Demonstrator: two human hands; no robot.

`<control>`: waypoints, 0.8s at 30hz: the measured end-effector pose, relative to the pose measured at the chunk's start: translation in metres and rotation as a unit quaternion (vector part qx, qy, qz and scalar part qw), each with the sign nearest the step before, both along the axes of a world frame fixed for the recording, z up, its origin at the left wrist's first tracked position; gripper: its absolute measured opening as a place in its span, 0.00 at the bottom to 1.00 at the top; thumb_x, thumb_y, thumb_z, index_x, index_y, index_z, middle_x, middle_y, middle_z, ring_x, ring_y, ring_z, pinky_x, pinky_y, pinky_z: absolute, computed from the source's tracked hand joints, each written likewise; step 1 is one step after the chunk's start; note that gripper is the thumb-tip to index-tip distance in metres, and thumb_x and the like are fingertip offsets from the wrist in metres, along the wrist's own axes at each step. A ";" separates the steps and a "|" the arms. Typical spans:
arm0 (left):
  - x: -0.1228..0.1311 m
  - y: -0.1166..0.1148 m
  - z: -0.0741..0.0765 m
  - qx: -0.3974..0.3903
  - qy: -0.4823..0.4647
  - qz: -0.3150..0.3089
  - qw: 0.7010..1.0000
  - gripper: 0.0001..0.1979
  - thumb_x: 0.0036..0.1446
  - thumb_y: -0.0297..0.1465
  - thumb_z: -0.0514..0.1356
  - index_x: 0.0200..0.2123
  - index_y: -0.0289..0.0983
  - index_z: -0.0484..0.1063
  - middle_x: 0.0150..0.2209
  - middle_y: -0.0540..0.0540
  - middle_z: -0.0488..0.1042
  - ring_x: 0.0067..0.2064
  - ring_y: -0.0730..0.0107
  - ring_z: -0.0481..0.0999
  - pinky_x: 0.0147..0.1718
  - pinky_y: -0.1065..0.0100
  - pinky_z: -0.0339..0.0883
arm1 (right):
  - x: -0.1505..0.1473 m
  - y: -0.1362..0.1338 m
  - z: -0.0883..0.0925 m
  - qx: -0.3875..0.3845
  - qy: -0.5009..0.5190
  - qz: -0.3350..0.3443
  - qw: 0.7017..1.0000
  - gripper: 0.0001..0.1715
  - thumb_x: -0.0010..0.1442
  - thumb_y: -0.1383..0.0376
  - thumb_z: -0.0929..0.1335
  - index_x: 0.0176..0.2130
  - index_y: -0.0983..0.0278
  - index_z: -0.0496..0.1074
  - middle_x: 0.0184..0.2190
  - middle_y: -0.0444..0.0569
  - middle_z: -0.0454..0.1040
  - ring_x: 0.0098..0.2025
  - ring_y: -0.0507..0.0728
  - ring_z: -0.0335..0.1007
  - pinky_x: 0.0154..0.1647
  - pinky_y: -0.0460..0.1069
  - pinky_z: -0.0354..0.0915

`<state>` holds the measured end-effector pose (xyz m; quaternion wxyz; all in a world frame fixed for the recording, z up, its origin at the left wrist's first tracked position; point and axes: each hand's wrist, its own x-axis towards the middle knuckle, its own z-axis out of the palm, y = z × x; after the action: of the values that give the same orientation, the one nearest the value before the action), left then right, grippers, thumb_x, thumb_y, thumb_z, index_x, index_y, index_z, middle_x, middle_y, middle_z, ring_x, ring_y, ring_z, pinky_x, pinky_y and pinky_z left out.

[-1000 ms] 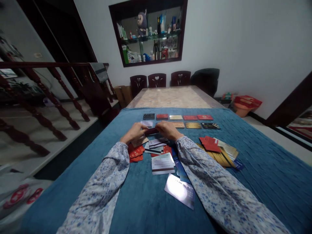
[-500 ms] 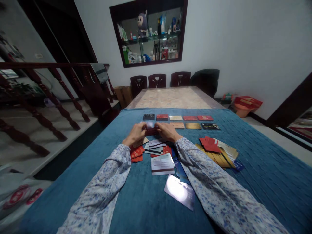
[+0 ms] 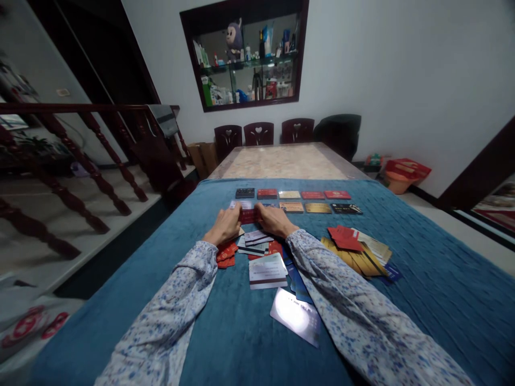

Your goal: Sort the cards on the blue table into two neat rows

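Head view: we look down a long counter (image 3: 289,161), its near part under a blue cloth (image 3: 137,289), with our arms in floral sleeves (image 3: 173,300) reaching forward. Our left hand (image 3: 223,226) and right hand (image 3: 276,219) face each other, fingers curled and pinching the two ends of a dark red card (image 3: 248,216) between them. It sits left of centre, just on the near side of a lilac card (image 3: 240,205); whether it is one card or several, or touches the cloth, we cannot tell. Beyond our hands, cards lie in two neat rows. The far row runs, left to right, black, red, cream, red, red; the near row ends at the right with tan (image 3: 291,207), gold (image 3: 318,208) and black (image 3: 347,209). Closer to us, loose orange-red cards (image 3: 226,254) lie by our left wrist, and striped white cards (image 3: 256,247) lie between our wrists. Nearer still are a pale card with a brown stripe (image 3: 268,272), blue cards (image 3: 300,287) and a shiny silver card (image 3: 296,316). Right of our right sleeve, gold cards (image 3: 356,261) overlap under red ones (image 3: 345,239).
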<state>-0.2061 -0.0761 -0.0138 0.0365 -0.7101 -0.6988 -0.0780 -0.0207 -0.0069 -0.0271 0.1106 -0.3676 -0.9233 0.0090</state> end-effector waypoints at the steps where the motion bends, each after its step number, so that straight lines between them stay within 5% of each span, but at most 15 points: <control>1: 0.002 -0.001 0.000 -0.004 0.008 0.004 1.000 0.21 0.58 0.24 0.54 0.55 0.36 0.64 0.44 0.36 0.81 0.48 0.47 0.80 0.49 0.56 0.65 | 0.000 0.000 0.001 -0.002 0.002 0.001 1.000 0.21 0.69 0.67 0.60 0.60 0.66 0.62 0.52 0.61 0.80 0.49 0.65 0.78 0.40 0.52 0.65; 15: 0.002 0.003 -0.010 0.003 -0.022 0.021 1.000 0.20 0.57 0.22 0.54 0.54 0.35 0.62 0.45 0.35 0.78 0.50 0.47 0.78 0.52 0.52 0.64 | 0.000 0.004 -0.003 -0.010 0.050 0.026 0.998 0.30 0.66 0.71 0.64 0.65 0.68 0.61 0.59 0.63 0.74 0.58 0.64 0.73 0.54 0.53 0.66; 24: -0.004 0.006 -0.015 0.029 -0.061 -0.012 0.998 0.17 0.55 0.27 0.57 0.50 0.37 0.66 0.47 0.37 0.76 0.53 0.47 0.73 0.54 0.50 0.61 | 0.000 0.009 -0.005 -0.003 0.031 0.023 0.999 0.31 0.67 0.65 0.66 0.66 0.68 0.61 0.57 0.64 0.74 0.57 0.66 0.73 0.55 0.56 0.66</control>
<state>-0.2106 -0.0701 -0.0292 0.0133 -0.7107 -0.6889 -0.1421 -0.0204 0.0023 -0.0322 0.1375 -0.3459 -0.9278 0.0261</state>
